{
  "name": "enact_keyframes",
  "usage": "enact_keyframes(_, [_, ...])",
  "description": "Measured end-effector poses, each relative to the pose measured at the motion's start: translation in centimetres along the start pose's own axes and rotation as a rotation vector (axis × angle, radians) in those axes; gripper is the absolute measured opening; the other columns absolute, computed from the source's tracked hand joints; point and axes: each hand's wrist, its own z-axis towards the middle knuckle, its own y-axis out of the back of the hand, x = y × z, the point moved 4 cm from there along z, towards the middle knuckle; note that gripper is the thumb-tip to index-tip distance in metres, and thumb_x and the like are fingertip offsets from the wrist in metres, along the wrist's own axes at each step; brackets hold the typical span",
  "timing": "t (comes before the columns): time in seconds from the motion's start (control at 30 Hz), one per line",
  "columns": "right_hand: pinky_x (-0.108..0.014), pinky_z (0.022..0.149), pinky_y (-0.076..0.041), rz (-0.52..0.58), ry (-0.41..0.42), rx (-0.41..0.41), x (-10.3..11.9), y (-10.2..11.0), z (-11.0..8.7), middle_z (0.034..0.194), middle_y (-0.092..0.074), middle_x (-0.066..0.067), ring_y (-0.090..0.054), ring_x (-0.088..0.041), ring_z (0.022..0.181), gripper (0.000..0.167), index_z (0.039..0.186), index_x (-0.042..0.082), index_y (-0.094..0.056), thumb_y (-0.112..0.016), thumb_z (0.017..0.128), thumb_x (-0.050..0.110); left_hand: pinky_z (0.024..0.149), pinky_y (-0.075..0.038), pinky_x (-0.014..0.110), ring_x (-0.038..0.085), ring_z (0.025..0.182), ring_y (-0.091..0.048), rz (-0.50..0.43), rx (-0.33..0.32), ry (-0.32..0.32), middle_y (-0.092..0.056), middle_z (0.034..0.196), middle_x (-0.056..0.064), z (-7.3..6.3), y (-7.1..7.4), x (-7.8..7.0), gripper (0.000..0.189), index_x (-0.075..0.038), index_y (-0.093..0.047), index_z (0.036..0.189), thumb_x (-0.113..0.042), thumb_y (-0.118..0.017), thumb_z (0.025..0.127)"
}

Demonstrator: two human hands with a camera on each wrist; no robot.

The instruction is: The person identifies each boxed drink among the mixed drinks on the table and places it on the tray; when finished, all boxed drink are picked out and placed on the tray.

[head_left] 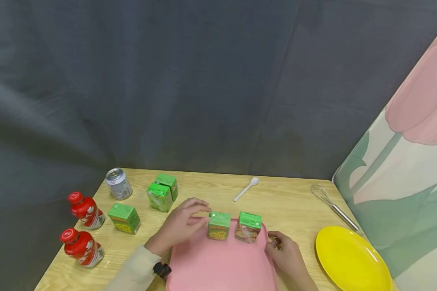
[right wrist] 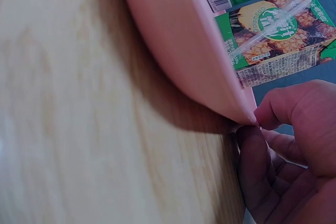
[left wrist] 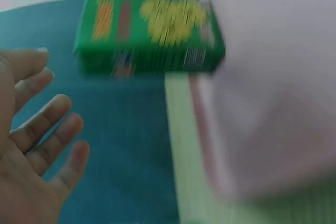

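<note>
Two green juice boxes stand at the far end of a pink tray (head_left: 223, 264). Beside the left juice box (head_left: 219, 225) is my left hand (head_left: 185, 222), its fingers spread; the left wrist view shows a gap between those fingers (left wrist: 65, 169) and the green box (left wrist: 149, 35). The right juice box (head_left: 248, 227) has a straw on its front, plain in the right wrist view, where pineapples are printed on the box (right wrist: 281, 30). My right hand (head_left: 287, 252) pinches the tray's right rim between thumb and fingertips, near the far corner.
Left on the wooden table stand two red bottles (head_left: 87, 211), a can (head_left: 119, 184), a single juice box (head_left: 124, 218) and a pair of green boxes (head_left: 160, 197). A white spoon (head_left: 246, 189) lies behind the tray. To the right are a whisk (head_left: 336, 208) and a yellow plate (head_left: 353, 258).
</note>
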Motion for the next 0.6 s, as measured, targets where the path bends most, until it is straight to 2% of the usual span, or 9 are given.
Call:
enact_keyframes(0.2, [-0.023,0.053,-0.039,0.004,-0.018,0.008,-0.2,0.1,-0.1,0.079,-0.06,0.001,-0.05,-0.013,0.064,0.038,0.121,0.003,-0.07,-0.069,0.084,0.008,0.087,-0.052,0.043,0.017,0.109,-0.058,0.355,-0.139,-0.004,-0.062,0.12,-0.005,-3.2,6.1,1.7,0.026,-0.019,-0.075,0.116,-0.024,-0.079,0.091])
enact_keyframes(0.33, [-0.022,0.052,-0.038,0.008,-0.008,0.006,-0.2,0.1,0.0,0.08,-0.059,0.001,-0.049,-0.012,0.062,0.037,0.121,0.004,-0.069,-0.069,0.085,0.008,0.084,-0.048,0.048,0.025,0.105,-0.056,0.501,-0.183,0.072,-0.063,0.117,0.003,-5.4,9.3,3.2,0.028,-0.014,-0.075,0.114,-0.023,-0.082,0.088])
enact_keyframes(0.47, [-0.022,0.051,-0.038,0.007,-0.011,0.009,-0.2,0.1,0.1,0.08,-0.059,0.001,-0.049,-0.012,0.062,0.037,0.121,0.003,-0.069,-0.068,0.085,0.008,0.087,-0.043,0.055,0.035,0.109,-0.053,0.573,-0.183,0.186,-0.061,0.121,0.012,-7.0,11.1,4.4,0.035,-0.011,-0.073,0.118,-0.024,-0.082,0.086])
enact_keyframes(0.6, [-0.022,0.052,-0.039,0.012,-0.005,0.01,-0.1,-0.1,0.1,0.08,-0.059,0.001,-0.049,-0.012,0.063,0.036,0.121,0.002,-0.069,-0.068,0.085,0.008,0.093,-0.037,0.065,0.046,0.117,-0.047,0.596,-0.141,0.289,-0.056,0.13,0.021,-8.1,11.7,5.2,0.044,-0.01,-0.07,0.125,-0.029,-0.081,0.087])
